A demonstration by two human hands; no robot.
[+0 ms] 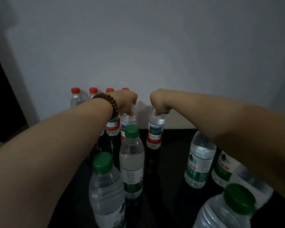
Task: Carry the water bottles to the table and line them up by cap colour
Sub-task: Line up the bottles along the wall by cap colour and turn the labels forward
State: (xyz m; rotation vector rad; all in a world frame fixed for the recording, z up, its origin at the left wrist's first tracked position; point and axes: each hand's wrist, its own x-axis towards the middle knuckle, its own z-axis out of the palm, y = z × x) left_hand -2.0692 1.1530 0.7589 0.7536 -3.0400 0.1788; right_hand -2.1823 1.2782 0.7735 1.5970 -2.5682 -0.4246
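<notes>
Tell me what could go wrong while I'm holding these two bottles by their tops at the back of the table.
Your right forearm passes low over the green-labelled bottle; drawing back could topple it.
Your left forearm runs close beside the middle green-capped bottle, which could tip likewise.
The left hand holds the left bottle, the right hand the right bottle, only by their tops; the left one stands close to the red-capped bottles and might knock them.

Open gap between green-capped bottles (pixel 131 160)
</notes>
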